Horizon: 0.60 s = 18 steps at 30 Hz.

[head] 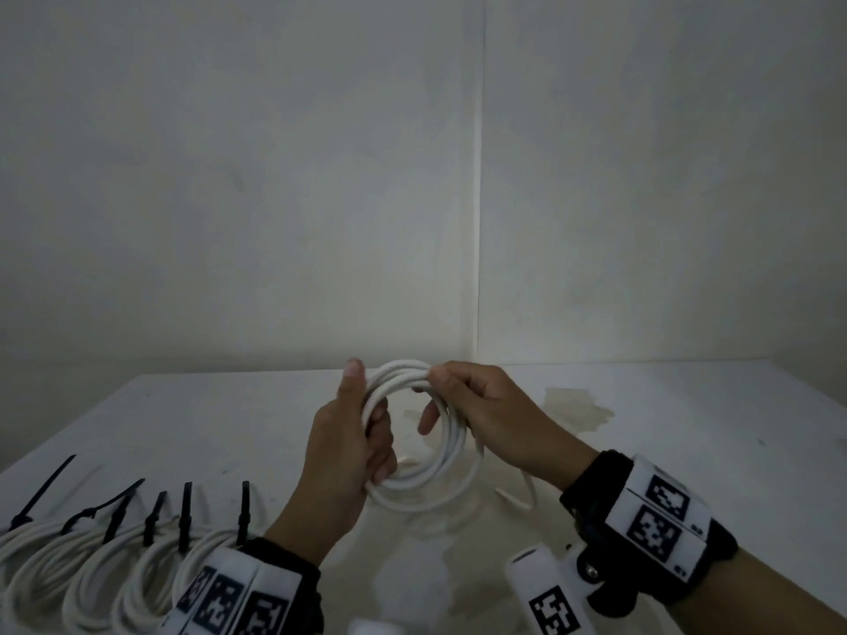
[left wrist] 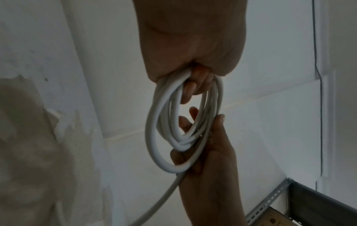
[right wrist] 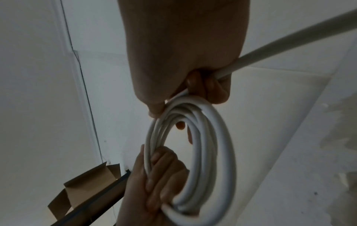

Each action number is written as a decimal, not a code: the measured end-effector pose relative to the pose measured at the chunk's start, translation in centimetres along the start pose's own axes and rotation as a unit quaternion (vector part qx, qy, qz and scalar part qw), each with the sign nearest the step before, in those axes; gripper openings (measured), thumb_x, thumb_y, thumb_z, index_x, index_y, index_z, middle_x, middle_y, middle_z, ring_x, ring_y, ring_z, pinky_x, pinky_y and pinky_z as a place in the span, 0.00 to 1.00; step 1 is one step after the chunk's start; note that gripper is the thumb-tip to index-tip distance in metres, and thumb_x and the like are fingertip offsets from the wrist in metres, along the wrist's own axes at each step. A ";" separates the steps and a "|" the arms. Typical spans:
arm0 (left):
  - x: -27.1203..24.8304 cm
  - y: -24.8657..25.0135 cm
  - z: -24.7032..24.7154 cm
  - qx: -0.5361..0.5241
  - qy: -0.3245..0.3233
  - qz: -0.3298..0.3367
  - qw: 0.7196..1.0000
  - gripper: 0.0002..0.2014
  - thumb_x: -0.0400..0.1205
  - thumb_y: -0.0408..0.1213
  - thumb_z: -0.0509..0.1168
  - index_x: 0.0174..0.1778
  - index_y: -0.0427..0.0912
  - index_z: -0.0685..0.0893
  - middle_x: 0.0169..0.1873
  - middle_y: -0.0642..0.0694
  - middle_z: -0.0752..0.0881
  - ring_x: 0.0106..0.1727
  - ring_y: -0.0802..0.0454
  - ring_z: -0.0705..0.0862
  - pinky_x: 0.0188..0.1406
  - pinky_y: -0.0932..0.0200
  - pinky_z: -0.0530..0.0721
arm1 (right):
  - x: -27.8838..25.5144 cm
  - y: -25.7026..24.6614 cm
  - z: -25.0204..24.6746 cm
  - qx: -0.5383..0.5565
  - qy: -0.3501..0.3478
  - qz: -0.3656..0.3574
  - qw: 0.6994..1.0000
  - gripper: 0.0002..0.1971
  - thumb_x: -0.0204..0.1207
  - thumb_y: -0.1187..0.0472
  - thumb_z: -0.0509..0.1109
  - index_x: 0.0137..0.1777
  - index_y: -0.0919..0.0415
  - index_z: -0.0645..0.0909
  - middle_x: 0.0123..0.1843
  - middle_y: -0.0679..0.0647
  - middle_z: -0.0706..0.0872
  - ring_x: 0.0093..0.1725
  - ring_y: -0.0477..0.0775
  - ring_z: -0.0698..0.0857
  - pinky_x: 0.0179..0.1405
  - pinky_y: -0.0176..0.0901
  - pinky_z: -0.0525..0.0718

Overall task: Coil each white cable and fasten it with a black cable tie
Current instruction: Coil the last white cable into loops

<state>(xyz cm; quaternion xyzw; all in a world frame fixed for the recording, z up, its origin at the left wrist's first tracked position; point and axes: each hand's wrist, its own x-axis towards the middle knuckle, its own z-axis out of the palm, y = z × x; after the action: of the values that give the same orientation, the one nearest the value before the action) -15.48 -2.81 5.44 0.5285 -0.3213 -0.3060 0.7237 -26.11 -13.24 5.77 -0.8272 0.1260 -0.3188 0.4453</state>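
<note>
We hold the white cable (head: pixel 419 433) coiled above the bench's (head: pixel 687 451) middle: left hand (head: pixel 348 451) grips one side, right hand (head: pixel 486 414) pinches the top. Light and springy, we judge; grip across all loops.

White cable (head: pixel 415 433), plain white all round; black cable ties (head: pixel 243 511) stood dark against the white coils (head: pixel 91 570); wristbands (head: pixel 660 515) were white over black with black-and-white square codes; brown cardboard (right wrist: pixel 86 188) showed at the edge
</note>
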 end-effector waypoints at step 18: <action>-0.9 -0.1 -0.3 0.036 -0.112 -0.106 0.987 0.25 0.84 0.51 0.49 0.25 0.40 0.68 0.11 0.49 0.63 0.11 0.56 0.61 0.13 0.65 0.68 | 1.6 0.2 -1.5 -0.230 0.163 -0.147 0.948 0.30 0.71 0.37 0.55 0.36 0.64 0.83 0.29 0.54 0.81 0.30 0.50 0.75 0.26 0.40 0.69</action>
<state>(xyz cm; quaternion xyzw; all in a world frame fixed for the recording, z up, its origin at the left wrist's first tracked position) -15.75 -1.96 5.15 0.5476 -0.3535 -0.4270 0.6268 -25.85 -15.12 6.88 -0.8532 0.1435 -0.4738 0.1643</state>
